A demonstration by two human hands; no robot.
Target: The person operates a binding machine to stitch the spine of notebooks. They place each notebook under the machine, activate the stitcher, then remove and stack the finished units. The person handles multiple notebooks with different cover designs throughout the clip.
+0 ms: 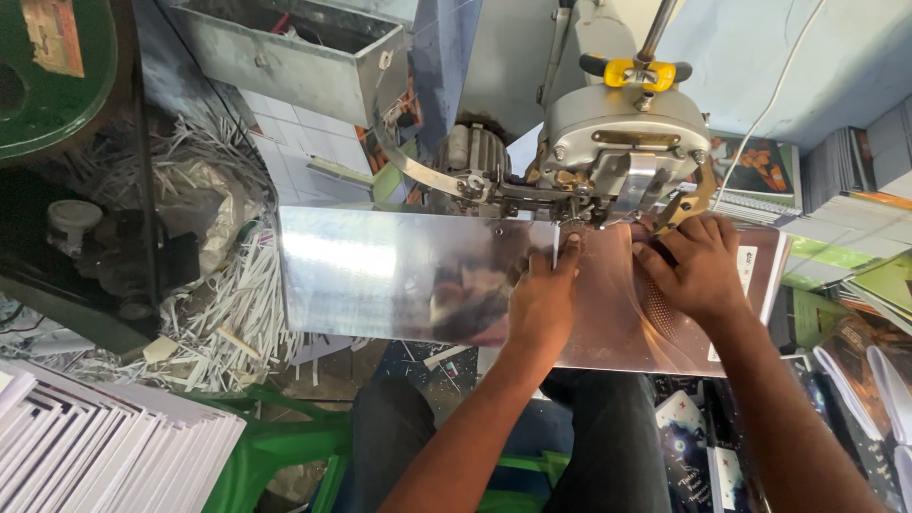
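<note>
Hands meet under the head of a metal machine (622,133) at the 12 o'clock end of a shiny steel table plate (380,275). The left hand (543,299) lies palm down on the plate, fingers stretched forward and together, its tips right at the working point below the head; it grips nothing that shows. The right hand (701,266), at 3 o'clock from the left and just beside it, is curled, fingers bent down onto something small and dark at the plate's far edge; whether it pinches that piece or only presses it I cannot tell.

At 9 o'clock of the plate, heaps of white paper trimmings (223,313) spill downward. At 7 o'clock stands a stack of white booklets (95,446). At 3 o'clock, well apart from the hands, lie piles of printed books (845,190). A grey metal box (294,57) hangs at 11 o'clock.
</note>
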